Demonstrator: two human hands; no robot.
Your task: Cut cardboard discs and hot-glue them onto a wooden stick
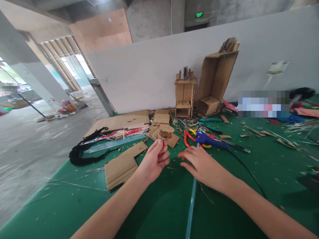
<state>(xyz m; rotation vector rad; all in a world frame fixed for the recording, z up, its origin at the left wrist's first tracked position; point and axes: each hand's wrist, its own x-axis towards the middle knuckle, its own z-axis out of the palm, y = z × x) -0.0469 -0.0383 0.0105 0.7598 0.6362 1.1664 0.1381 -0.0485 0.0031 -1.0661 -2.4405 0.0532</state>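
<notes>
My left hand (157,158) pinches a small rounded piece with a glossy brown top (165,135) between thumb and forefinger. It is held up over scraps of cardboard, and I cannot tell what the brown layer is. To its right, my right hand (196,162) hovers low over the table, thumb and fingers apart, nothing visible in them. A blue hot glue gun (211,141) lies just beyond that hand. A long translucent glue stick (191,202) runs from the gun beneath the hand toward me. Red-handled pliers (185,138) rest beside the gun, partly hidden.
A cut cardboard sheet (122,167) and black yarn (77,154) lie on the left of the green table (154,212). At the back stand a small cardboard cabinet (183,94) and a taller open cardboard box (214,76). A grey partition (149,73) rises behind them.
</notes>
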